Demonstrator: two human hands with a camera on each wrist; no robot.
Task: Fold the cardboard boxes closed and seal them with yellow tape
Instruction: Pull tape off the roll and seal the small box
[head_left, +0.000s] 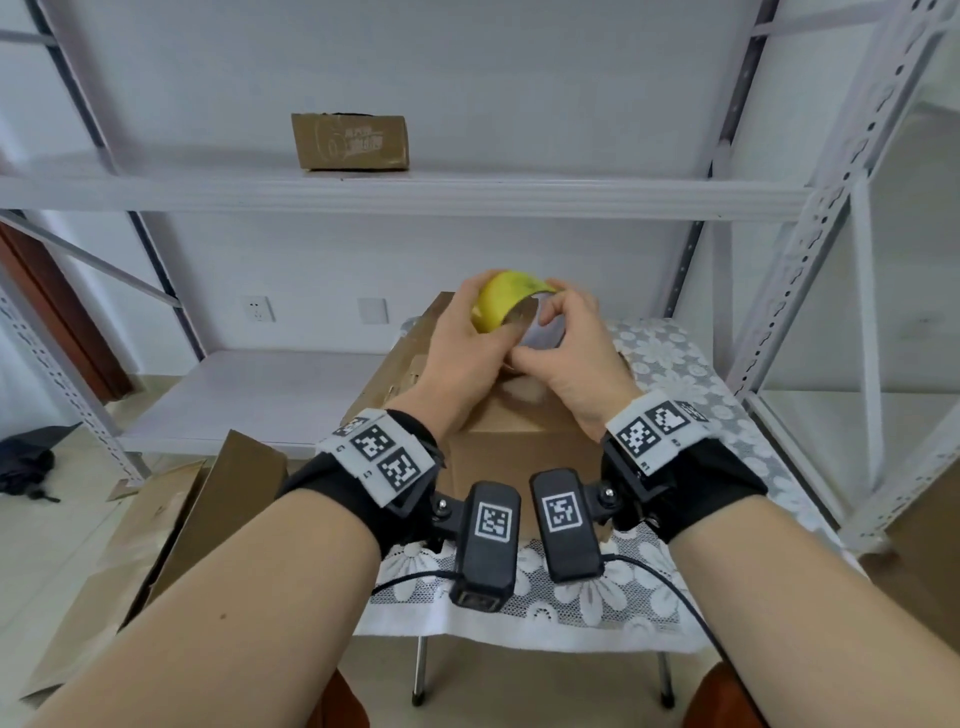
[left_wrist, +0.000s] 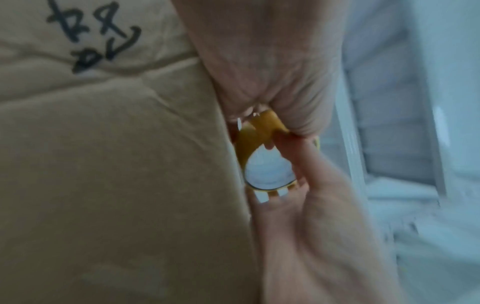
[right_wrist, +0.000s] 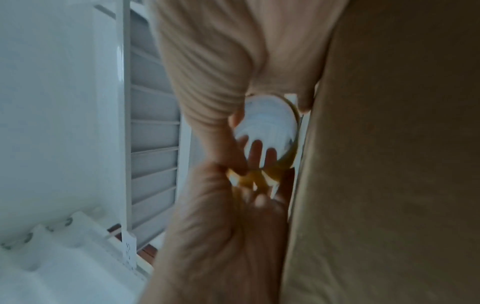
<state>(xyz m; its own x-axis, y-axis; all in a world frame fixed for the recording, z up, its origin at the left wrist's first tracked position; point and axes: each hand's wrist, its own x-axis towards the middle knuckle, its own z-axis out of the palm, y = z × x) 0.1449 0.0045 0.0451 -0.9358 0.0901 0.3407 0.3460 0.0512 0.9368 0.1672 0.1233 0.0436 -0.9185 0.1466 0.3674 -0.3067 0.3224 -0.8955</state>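
Yellow tape roll hangs above the brown cardboard box. Left hand grips its outside. Right hand pinches its rim.

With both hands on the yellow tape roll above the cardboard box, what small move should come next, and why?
Probably peel the tape's free end loose. The left hand grips the yellow tape roll, the right hand picks at its rim, and no strip yet reaches the brown cardboard box on the table.

I see the box on the worktop before me, tape roll above it, another carton on the shelf behind.
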